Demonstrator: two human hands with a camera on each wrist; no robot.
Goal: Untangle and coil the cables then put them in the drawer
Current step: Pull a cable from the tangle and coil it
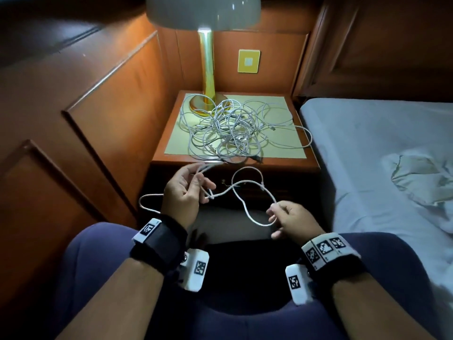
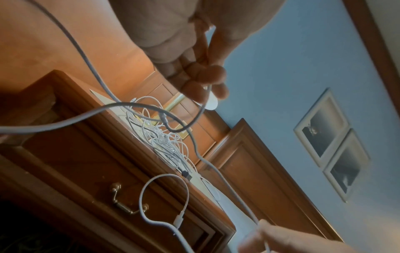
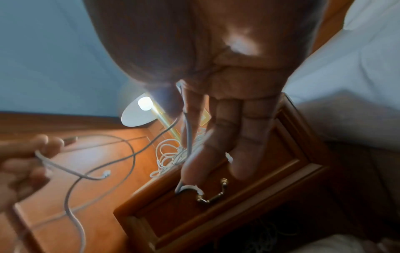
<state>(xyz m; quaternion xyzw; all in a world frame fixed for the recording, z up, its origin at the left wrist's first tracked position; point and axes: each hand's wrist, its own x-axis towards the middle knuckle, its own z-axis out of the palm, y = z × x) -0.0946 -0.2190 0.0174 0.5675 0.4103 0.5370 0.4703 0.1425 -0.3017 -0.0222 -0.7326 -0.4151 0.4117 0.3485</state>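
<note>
A tangled pile of white cables [image 1: 232, 128] lies on the nightstand [image 1: 311, 163], seen also from the left wrist as the cable pile [image 2: 166, 142]. In front of the nightstand I hold one white cable [image 1: 246, 168] with both hands. My left hand [image 1: 203, 190] grips a few turns of it between thumb and curled fingers [image 2: 201, 80]. My right hand [image 1: 274, 217] pinches the same cable lower and to the right, with a loose loop [image 2: 164, 174] hanging between the hands. The drawer [image 3: 216, 214] under the nightstand top is closed, and its brass handle [image 3: 213, 195] hangs down.
A lamp with a gold stem [image 1: 207, 67] and white shade stands at the back left of the nightstand, its base touching the pile. A bed [image 1: 380, 148] with a light sheet runs along the right. Wood panelling [image 1: 85, 106] closes the left side. My knees fill the foreground.
</note>
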